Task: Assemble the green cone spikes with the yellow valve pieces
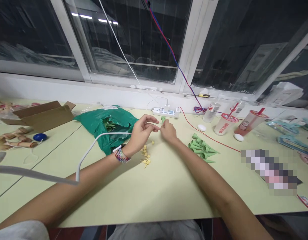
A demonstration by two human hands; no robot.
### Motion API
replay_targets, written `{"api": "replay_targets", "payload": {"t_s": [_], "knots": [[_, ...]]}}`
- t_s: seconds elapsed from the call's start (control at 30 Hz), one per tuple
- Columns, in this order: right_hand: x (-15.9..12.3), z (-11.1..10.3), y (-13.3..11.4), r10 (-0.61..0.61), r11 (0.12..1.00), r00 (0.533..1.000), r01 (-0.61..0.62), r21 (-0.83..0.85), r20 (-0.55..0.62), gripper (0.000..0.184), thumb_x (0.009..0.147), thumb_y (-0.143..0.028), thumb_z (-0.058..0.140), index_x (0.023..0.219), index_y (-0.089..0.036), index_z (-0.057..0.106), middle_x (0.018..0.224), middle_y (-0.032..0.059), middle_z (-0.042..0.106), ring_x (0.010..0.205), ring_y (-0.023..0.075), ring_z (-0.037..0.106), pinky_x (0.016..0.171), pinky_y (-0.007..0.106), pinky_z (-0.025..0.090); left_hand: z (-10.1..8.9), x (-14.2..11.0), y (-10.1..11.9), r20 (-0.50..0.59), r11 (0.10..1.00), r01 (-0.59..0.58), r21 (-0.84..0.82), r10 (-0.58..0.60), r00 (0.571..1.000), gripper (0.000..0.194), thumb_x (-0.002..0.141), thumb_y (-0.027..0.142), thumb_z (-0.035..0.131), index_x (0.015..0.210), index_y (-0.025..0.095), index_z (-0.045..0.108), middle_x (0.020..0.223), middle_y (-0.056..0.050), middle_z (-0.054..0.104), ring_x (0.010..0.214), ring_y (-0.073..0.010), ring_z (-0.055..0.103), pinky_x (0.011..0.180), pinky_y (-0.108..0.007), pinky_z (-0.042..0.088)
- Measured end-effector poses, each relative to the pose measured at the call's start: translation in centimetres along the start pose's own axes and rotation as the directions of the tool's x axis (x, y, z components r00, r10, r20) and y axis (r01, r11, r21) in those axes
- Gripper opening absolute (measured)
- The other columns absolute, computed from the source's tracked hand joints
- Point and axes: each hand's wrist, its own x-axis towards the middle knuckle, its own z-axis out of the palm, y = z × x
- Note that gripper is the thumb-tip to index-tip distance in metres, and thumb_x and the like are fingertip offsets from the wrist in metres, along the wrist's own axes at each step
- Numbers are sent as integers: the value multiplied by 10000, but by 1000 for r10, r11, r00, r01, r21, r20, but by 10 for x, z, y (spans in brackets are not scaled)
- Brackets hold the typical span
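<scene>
Over the desk (174, 200), the right hand (169, 132) pinches a green piece (163, 118). Just beside it, the left hand (140, 133) curves, fingers (151, 118) slightly apart.

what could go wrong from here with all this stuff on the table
The small yellow pieces lie loose near the left hand, so a sweep of the wrist might scatter them. The right forearm reaches past the green cones and could nudge them. The pink drink stands near the red cable; a snag might spill it.
</scene>
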Motion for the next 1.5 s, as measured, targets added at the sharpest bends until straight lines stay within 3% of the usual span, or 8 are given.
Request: {"api": "replay_targets", "payload": {"t_s": [0.27,0.57,0.97,1.07,1.17,1.27,1.37,1.5], "knots": [[23,13,7,46,988,999,-45,-146,9,268,949,-219,467,1204,-153,517,1092,173,719,992,312,698,822,385,479,-3,2,15,-18,999,-34,-34,34,999,77,836,160,608,911,171,595,869,-12,660,655,-125,681,603,-273,571],[17,14,8,32,978,999,-32,-204,-5,221,991,-265,426,1126,-215,593,1050,114,722,975,277,688,810,349,456,-3,1,16,10,999,-38,-21,38,999,23,834,158,601,849,173,611,800,-12,659,626,-124,652,578,-268,549],[5,8,-3,-8,973,1000,3,-230,-18,247,1040,-275,408,1172,-202,603,1070,127,730,973,265,698,810,333,452,-3,-1,12,47,1000,-2,16,1,999,63,821,131,566,820,175,610,765,0,638,614,-121,635,575,-265,538],[-5,-10,-5,-28,969,1000,24,-246,-14,257,1039,-323,432,1144,-206,635,1075,140,731,982,284,698,817,348,455,-3,-3,9,106,999,22,43,-27,994,93,807,117,555,838,179,618,759,-2,646,654,-131,647,602,-264,545],[-19,-45,7,-86,936,996,81,-343,-1,251,1003,-360,496,1089,-207,677,1068,149,739,969,296,698,787,353,454,-2,-4,9,142,997,31,71,-41,989,107,801,118,557,854,180,626,783,-9,656,704,-143,667,623,-263,550],[-36,-92,32,-75,922,995,96,-375,70,188,937,-350,569,976,-219,699,1039,109,760,963,272,690,722,316,431,0,-3,11,143,996,29,79,-40,989,102,801,128,561,858,181,627,791,-12,659,704,-147,674,614,-264,551],[-52,-134,62,9,913,996,29,-408,92,238,863,-437,645,985,-243,710,1008,83,766,939,265,681,680,307,406,-2,1,15,130,998,27,60,-35,991,104,801,129,555,853,179,630,785,-16,664,694,-150,675,611,-269,558],[-67,-159,94,73,890,995,-37,-455,62,321,816,-455,681,1073,-266,718,1037,71,757,939,255,676,655,305,396,-8,8,20,63,999,28,33,-30,998,94,799,137,575,861,174,635,814,-29,674,699,-155,677,615,-277,565]]}}
